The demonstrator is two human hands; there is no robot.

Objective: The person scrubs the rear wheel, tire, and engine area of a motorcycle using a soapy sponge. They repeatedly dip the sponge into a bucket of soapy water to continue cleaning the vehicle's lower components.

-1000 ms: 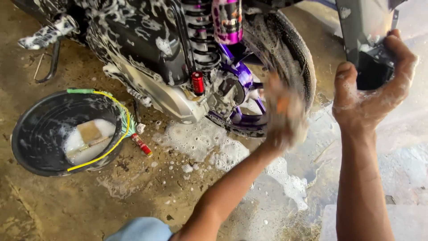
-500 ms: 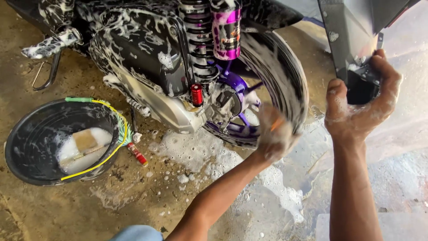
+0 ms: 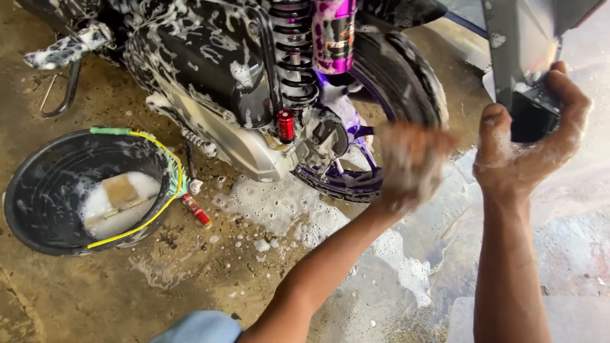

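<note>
One soapy black motorcycle [image 3: 210, 70] stands on the wet concrete floor [image 3: 76, 305], with one black rear tyre [image 3: 406, 76] and one purple wheel rim [image 3: 346, 181] visible. One black coil spring shock absorber [image 3: 293, 57] is counted, with one purple cylindrical canister [image 3: 333, 35] beside it. One small red cylindrical cap [image 3: 286, 125] sits below the spring. One round black plastic basin [image 3: 38, 190] rests at the floor's left side, holding one tan rectangular sponge [image 3: 121, 190]. One small red tube-shaped object [image 3: 197, 211] lies beside the basin. Two bare hands are present: one left hand [image 3: 410, 166], blurred, and one right hand [image 3: 527, 149]. One grey rear mudguard [image 3: 515, 51] is counted.
</note>
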